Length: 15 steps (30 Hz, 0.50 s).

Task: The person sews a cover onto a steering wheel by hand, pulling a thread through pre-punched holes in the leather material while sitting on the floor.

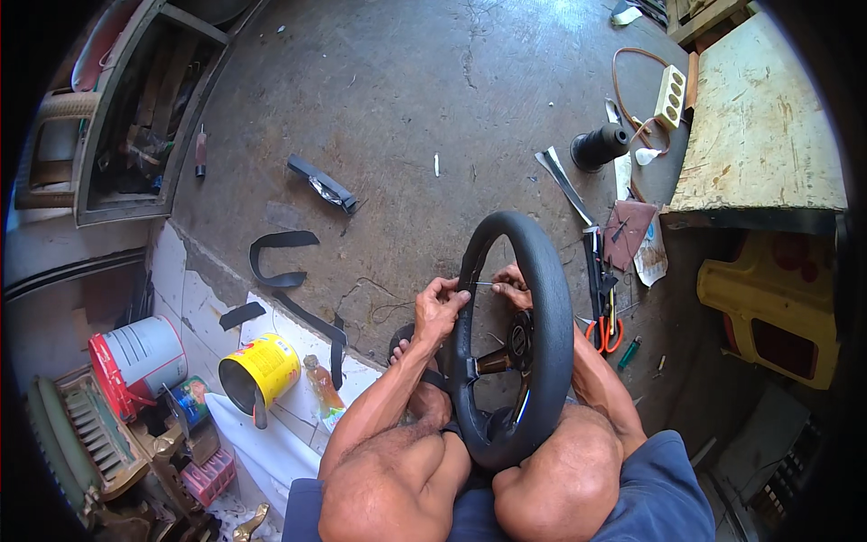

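A black leather-covered steering wheel stands tilted between my bent knees, its hub and spokes showing in the middle. My left hand is closed on the left side of the rim, thumb and fingertips pinching the edge of the cover. Through the wheel's opening reaches my right hand, its fingertips pinched on a thin needle that points at the rim by my left thumb. Part of the right hand and forearm is hidden behind the rim. Any thread on the needle is too fine to make out.
Right of the wheel lie orange-handled scissors, a green screwdriver, a black thread spool and a power strip. Black strips lie to the left, near a yellow can and a white bucket. A worn cabinet stands right.
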Available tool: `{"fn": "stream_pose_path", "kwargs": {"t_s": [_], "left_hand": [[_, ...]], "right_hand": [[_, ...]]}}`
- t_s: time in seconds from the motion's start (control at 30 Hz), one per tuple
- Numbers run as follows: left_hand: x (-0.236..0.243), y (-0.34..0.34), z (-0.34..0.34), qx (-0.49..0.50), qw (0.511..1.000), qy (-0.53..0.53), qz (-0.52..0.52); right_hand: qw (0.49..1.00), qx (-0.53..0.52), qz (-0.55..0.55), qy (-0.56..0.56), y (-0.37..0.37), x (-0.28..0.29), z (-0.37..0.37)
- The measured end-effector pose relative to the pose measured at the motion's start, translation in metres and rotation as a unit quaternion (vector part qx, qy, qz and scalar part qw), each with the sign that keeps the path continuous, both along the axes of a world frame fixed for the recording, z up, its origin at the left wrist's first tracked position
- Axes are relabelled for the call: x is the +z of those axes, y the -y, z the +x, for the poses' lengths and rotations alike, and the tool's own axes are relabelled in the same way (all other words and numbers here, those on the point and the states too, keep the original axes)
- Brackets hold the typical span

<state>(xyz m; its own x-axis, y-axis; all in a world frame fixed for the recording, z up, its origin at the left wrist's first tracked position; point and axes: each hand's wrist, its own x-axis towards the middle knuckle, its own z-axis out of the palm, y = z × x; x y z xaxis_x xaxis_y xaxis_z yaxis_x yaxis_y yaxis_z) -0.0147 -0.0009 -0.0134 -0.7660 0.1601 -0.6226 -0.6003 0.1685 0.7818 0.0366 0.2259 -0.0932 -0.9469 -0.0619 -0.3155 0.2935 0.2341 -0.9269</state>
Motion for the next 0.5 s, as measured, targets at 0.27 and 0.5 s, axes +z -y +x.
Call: {"fn": "stream_pose_path", "kwargs": {"t_s": [0.27, 0.5], "left_hand": [[-0.006, 0.003, 0.004, 0.027, 1.000, -0.014, -0.005], [0.010, -0.003, -0.002, 0.038, 0.999, 0.024, 0.029]], "right_hand": [[0.994, -0.041, 0.042, -0.095, 0.044, 0.013, -0.017], [0.998, -0.029, 0.037, -0.028, 0.016, 0.035, -0.016]]}}
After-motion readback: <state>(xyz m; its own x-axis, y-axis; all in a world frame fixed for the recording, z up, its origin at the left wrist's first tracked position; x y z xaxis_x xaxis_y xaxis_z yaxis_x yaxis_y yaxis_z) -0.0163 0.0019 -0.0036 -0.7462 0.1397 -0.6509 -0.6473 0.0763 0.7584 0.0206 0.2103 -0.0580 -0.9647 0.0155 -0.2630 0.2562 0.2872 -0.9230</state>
